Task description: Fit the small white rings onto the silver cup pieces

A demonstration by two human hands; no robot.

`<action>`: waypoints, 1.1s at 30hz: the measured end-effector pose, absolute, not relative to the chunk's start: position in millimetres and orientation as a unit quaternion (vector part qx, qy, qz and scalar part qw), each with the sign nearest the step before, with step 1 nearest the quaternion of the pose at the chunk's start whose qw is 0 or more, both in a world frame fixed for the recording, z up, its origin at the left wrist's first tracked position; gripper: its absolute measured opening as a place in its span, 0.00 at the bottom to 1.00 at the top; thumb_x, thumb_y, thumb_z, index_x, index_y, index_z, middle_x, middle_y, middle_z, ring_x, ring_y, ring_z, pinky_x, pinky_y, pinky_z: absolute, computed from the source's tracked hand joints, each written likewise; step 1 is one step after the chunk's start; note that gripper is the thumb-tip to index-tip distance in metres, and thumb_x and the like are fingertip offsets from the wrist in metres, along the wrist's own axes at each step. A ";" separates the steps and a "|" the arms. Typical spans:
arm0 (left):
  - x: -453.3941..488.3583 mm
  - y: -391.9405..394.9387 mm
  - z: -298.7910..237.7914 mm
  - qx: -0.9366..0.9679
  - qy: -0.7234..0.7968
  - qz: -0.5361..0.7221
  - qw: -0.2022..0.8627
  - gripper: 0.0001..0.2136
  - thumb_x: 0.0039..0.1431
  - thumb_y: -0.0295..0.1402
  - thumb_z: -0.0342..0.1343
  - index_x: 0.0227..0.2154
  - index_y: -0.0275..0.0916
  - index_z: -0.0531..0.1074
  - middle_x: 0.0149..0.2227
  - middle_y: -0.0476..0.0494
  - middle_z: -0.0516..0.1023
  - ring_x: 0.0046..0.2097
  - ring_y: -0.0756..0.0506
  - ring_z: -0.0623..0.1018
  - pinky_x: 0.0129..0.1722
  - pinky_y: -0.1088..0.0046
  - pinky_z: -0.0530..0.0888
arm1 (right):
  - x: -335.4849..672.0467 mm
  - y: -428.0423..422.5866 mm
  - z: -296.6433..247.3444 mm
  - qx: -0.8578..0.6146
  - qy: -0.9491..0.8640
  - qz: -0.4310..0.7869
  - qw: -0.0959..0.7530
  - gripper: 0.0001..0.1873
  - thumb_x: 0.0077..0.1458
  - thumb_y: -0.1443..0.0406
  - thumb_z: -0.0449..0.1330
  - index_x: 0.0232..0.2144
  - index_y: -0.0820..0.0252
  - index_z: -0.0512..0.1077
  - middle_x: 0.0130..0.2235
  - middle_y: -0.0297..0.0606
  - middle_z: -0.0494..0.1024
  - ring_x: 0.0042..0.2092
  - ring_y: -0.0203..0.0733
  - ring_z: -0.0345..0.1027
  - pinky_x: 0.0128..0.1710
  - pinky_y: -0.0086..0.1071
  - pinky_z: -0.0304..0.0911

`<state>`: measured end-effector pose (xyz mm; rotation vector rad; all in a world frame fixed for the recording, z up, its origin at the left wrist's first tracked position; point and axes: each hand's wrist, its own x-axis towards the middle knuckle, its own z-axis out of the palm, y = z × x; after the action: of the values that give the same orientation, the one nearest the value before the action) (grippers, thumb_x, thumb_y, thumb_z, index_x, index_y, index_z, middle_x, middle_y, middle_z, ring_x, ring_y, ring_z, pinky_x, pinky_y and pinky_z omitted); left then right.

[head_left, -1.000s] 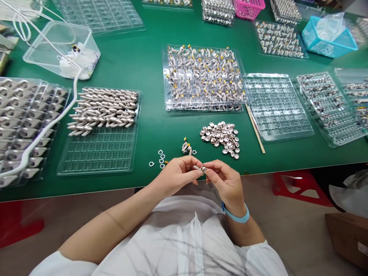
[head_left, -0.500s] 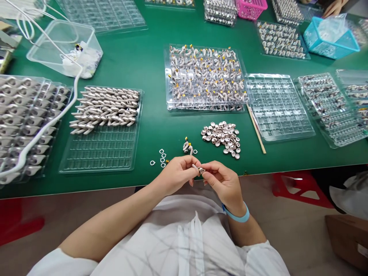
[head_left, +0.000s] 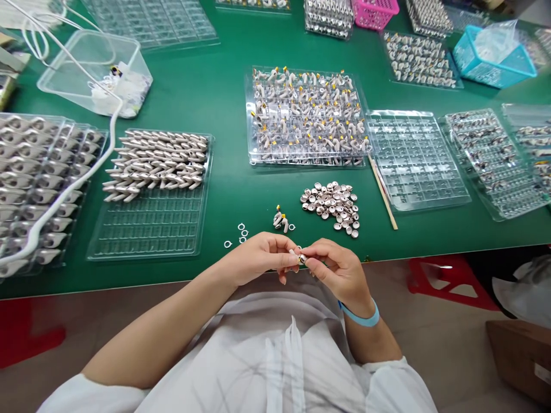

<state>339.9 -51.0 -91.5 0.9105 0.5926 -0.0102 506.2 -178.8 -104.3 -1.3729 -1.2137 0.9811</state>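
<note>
Head view: left hand and right hand pinch a small part at five o'clock. Probable assembly; next needs steady alignment.

One left hand and one right hand hold one small part. Loose are at least five white rings, two yellow-tipped curved parts and dozens of metal caps, too crowded to count. There is one pink basket, one turquoise basket, one clear plastic box, one wooden stick.
</note>
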 end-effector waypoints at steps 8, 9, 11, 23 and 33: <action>339.3 -51.3 -92.2 0.420 0.282 -0.027 0.862 0.13 0.51 0.41 0.66 0.26 0.35 0.75 0.25 0.47 0.73 0.25 0.52 0.71 0.24 0.77 0.74 | 503.7 -178.2 -104.1 -0.567 -0.491 0.415 0.515 0.09 0.61 0.63 0.59 0.41 0.57 0.78 0.35 0.39 0.76 0.34 0.37 0.70 0.30 0.30 0.68; 339.4 -51.2 -92.2 0.419 0.282 -0.029 0.863 0.14 0.51 0.41 0.67 0.26 0.35 0.75 0.25 0.47 0.73 0.25 0.52 0.71 0.24 0.77 0.74 | 503.5 -177.9 -103.6 -0.566 -0.492 0.416 0.515 0.09 0.61 0.63 0.59 0.41 0.57 0.78 0.35 0.39 0.76 0.34 0.38 0.70 0.30 0.30 0.68; 339.5 -51.1 -92.3 0.417 0.283 -0.035 0.863 0.14 0.50 0.42 0.67 0.25 0.35 0.74 0.24 0.47 0.73 0.25 0.52 0.71 0.24 0.77 0.74 | 503.2 -177.3 -103.0 -0.562 -0.498 0.415 0.514 0.09 0.61 0.63 0.59 0.41 0.57 0.78 0.35 0.38 0.76 0.34 0.38 0.70 0.31 0.31 0.68; 338.7 -52.9 -95.5 0.385 0.290 -0.033 0.875 0.15 0.50 0.43 0.67 0.24 0.34 0.75 0.23 0.48 0.71 0.25 0.52 0.70 0.23 0.78 0.73 | 501.4 -175.9 -105.2 -0.554 -0.587 0.311 0.501 0.11 0.59 0.67 0.61 0.45 0.56 0.75 0.36 0.38 0.77 0.35 0.38 0.71 0.33 0.33 0.69; 341.2 -58.5 -95.3 0.394 0.289 -0.020 0.872 0.17 0.52 0.44 0.66 0.24 0.33 0.73 0.22 0.50 0.70 0.25 0.53 0.69 0.23 0.79 0.73 | 492.4 -174.6 -107.5 -0.575 -0.591 0.231 0.518 0.08 0.57 0.70 0.60 0.40 0.56 0.73 0.31 0.35 0.75 0.30 0.36 0.68 0.30 0.32 0.68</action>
<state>341.2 -58.5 -95.3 0.8237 0.6049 -0.0418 492.4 -174.6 -107.5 -1.3791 -1.4176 0.5534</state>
